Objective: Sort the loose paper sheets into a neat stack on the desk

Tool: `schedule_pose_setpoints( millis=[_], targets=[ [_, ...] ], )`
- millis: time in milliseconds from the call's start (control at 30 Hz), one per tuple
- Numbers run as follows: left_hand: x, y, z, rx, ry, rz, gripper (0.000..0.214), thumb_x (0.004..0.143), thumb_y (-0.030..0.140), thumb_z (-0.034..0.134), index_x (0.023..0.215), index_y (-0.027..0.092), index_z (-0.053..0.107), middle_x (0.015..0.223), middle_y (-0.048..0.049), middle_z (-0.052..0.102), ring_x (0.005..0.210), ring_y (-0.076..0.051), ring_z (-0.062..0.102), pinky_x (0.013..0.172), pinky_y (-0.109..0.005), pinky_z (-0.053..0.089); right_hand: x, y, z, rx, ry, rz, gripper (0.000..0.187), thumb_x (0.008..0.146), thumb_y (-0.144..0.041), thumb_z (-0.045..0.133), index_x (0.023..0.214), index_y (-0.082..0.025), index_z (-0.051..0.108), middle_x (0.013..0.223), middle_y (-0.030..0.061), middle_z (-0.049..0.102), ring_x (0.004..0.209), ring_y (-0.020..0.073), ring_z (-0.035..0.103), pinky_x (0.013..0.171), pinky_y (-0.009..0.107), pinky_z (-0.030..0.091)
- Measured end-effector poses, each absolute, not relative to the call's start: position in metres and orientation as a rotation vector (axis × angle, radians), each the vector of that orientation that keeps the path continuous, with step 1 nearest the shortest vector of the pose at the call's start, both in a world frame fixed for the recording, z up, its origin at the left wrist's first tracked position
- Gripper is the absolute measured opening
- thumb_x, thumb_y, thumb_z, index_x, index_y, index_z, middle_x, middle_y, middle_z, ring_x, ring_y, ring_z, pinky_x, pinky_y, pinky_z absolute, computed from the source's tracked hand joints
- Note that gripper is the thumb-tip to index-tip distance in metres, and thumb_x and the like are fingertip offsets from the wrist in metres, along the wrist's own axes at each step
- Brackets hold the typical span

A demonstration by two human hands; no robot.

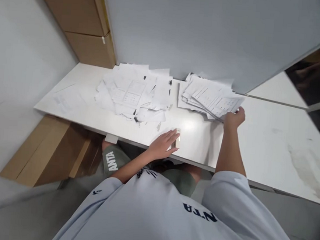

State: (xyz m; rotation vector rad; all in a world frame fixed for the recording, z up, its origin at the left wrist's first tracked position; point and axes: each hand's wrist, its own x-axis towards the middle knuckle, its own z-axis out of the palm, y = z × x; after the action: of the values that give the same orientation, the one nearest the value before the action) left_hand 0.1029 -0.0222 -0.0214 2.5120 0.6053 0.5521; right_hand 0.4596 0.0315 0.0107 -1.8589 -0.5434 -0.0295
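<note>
Two heaps of printed white papers lie on a white desk (271, 143). The left heap (136, 92) is loose and scattered. The right stack (211, 98) is tidier, fanned out near the grey partition. My right hand (234, 119) is closed on the near corner of the right stack. My left hand (163, 144) rests near the desk's front edge with fingers stretched out, touching a small pale block-like object (177, 138); I cannot tell if it grips it.
A grey partition panel (211, 31) stands behind the desk. Brown cardboard boxes sit at the upper left (81, 25) and on the floor under the desk's left end (49, 152). A white wall (17, 68) bounds the left side.
</note>
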Motion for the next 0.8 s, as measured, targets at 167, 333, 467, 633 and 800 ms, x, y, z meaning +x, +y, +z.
schedule_pose_setpoints(
  millis=[167, 333, 467, 633, 800],
  targets=[
    [0.07, 0.016, -0.011, 2.59, 0.761, 0.564, 0.052, 0.102, 0.036, 0.026, 0.151, 0.022, 0.03, 0.159, -0.006, 0.031, 0.152, -0.024, 0.014, 0.123, -0.047, 0.017, 0.446, -0.002, -0.009, -1.924, -0.463, 0.07, 0.059, 0.071, -0.002, 0.061, 0.127, 0.01, 0.052, 0.139, 0.0337, 0.044, 0.139, 0.0322, 0.033, 0.107, 0.04, 0.024],
    [0.016, 0.113, -0.01, 2.485, 1.451, 0.649, 0.065, 0.098, 0.041, 0.043, 0.153, 0.013, 0.024, 0.163, -0.014, 0.018, 0.152, -0.034, -0.001, 0.121, -0.058, 0.004, 0.42, -0.078, -0.041, -1.801, -0.186, 0.126, 0.046, 0.091, -0.013, 0.035, 0.134, -0.01, 0.049, 0.14, 0.0258, 0.047, 0.124, 0.0284, 0.054, 0.093, 0.05, 0.041],
    [0.0, 0.144, -0.015, 2.418, 1.654, 0.597, 0.063, 0.096, 0.037, 0.05, 0.148, 0.006, 0.033, 0.157, -0.0218, 0.029, 0.147, -0.039, 0.02, 0.116, -0.057, 0.018, 0.398, -0.122, -0.062, -1.54, -0.158, 0.05, 0.028, 0.074, -0.015, 0.06, 0.101, -0.018, 0.067, 0.123, 0.0225, 0.062, 0.11, 0.0302, 0.063, 0.094, 0.051, 0.043],
    [-0.003, 0.131, -0.018, 2.634, 1.376, 0.662, 0.045, 0.091, 0.004, 0.041, 0.133, 0.01, 0.056, 0.135, -0.013, 0.061, 0.115, -0.027, 0.055, 0.098, -0.042, 0.044, 0.382, -0.129, -0.068, -1.454, -0.229, -0.028, 0.018, 0.06, -0.023, 0.064, 0.077, -0.018, 0.069, 0.087, 0.0142, 0.07, 0.094, 0.0309, 0.068, 0.092, 0.052, 0.047],
    [-0.007, 0.128, -0.021, 2.721, 1.154, 0.809, 0.051, 0.082, -0.004, 0.041, 0.126, 0.013, 0.061, 0.121, -0.0095, 0.069, 0.102, -0.023, 0.059, 0.09, -0.04, 0.05, 0.373, -0.124, -0.061, -1.53, -0.276, -0.03, 0.022, 0.058, -0.021, 0.056, 0.074, -0.017, 0.07, 0.073, 0.0067, 0.068, 0.082, 0.0265, 0.069, 0.088, 0.047, 0.05]
  ],
)
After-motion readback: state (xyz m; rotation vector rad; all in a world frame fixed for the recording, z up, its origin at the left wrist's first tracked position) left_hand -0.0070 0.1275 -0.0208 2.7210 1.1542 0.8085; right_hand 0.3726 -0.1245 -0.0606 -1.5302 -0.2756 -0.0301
